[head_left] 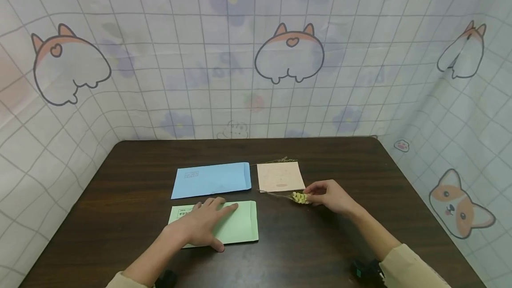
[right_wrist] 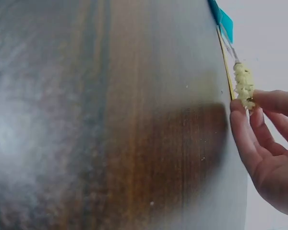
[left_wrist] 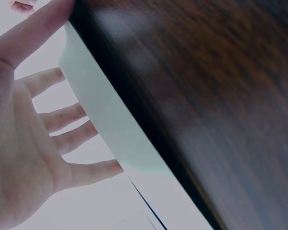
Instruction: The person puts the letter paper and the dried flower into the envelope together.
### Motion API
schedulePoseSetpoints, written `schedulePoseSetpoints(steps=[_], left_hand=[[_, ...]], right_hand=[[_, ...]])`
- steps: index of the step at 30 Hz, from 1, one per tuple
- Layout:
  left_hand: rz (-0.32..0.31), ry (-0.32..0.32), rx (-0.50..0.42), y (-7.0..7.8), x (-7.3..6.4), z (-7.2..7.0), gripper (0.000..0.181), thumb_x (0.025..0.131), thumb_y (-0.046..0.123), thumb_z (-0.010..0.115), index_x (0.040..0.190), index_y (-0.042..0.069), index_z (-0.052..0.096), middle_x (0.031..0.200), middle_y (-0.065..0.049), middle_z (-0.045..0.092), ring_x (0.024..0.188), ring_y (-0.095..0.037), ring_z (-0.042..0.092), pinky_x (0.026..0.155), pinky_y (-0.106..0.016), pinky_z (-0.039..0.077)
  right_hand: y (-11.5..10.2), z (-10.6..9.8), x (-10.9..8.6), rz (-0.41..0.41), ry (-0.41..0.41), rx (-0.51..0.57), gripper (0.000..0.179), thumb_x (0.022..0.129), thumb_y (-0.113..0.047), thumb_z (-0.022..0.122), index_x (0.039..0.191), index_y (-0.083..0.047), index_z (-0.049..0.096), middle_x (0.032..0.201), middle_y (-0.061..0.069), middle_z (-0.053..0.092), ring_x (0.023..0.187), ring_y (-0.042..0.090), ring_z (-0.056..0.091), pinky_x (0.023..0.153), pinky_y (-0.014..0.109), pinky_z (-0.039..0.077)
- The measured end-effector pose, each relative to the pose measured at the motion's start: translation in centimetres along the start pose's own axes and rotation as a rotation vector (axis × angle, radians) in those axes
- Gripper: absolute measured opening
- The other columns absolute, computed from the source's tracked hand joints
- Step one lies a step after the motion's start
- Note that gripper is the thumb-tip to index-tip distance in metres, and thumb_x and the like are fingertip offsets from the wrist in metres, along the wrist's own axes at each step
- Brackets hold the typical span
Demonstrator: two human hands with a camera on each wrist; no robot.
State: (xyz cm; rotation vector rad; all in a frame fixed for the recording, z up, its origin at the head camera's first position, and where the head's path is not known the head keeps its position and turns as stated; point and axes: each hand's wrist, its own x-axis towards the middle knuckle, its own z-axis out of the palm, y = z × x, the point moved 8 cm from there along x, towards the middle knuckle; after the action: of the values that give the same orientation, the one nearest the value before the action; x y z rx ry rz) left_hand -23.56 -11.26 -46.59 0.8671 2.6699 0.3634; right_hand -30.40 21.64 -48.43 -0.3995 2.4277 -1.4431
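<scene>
Head view, lower centre: pinching yellow sprig [head_left: 299, 198] with right hand [head_left: 330, 197]; resting spread left hand [head_left: 202, 226] on green envelope [head_left: 241, 224].

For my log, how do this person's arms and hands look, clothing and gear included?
The left hand and right hand show no gloves. The left sleeve and right sleeve are pale cream. Black gear shows beside each forearm; the right piece has a small green patch.

Envelopes [head_left: 237, 228] left — flower sprig [head_left: 299, 198] right.
</scene>
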Motion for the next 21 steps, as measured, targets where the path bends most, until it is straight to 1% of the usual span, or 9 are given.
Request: schedulePoseSetpoints(steps=[4,9,15,21], left_hand=[[-0.002,0.001,0.004,-0.1,0.1,0.1,0.103,0.074,0.046,0.092,0.159,0.021,0.04,0.152,-0.015,0.039,0.14,-0.036,0.037,0.107,-0.069,0.031],[-0.006,-0.001,0.009,-0.2,0.1,0.1,0.103,0.075,0.047,0.092,0.16,0.021,0.039,0.153,-0.014,0.038,0.141,-0.036,0.036,0.107,-0.069,0.031],[-0.001,0.001,-0.003,0.0,0.0,0.0,0.103,0.074,0.045,0.092,0.159,0.02,0.04,0.153,-0.016,0.039,0.14,-0.037,0.036,0.107,-0.07,0.031],[0.002,0.009,0.003,0.0,0.0,0.0,0.103,0.074,0.044,0.092,0.159,0.02,0.04,0.152,-0.016,0.039,0.14,-0.037,0.037,0.106,-0.07,0.031]], right_hand=[[0.0,0.1,-0.2,0.016,-0.024,0.08,0.02,0.099,-0.009,0.07,0.113,0.005,0.072,0.106,0.014,0.069,0.092,0.032,0.071,0.081,0.042,0.06],[0.0,0.4,-0.5,0.015,-0.081,0.149,0.02,0.097,-0.009,0.071,0.112,0.006,0.072,0.103,0.016,0.07,0.091,0.033,0.071,0.083,0.044,0.059],[-0.2,1.0,-0.8,-0.006,-0.185,0.159,0.02,0.097,-0.005,0.07,0.113,0.007,0.071,0.103,0.017,0.069,0.092,0.03,0.068,0.083,0.043,0.059],[-0.3,1.8,-0.9,-0.003,-0.238,0.16,0.018,0.098,-0.003,0.068,0.113,0.008,0.07,0.105,0.016,0.069,0.095,0.029,0.068,0.084,0.043,0.059]])
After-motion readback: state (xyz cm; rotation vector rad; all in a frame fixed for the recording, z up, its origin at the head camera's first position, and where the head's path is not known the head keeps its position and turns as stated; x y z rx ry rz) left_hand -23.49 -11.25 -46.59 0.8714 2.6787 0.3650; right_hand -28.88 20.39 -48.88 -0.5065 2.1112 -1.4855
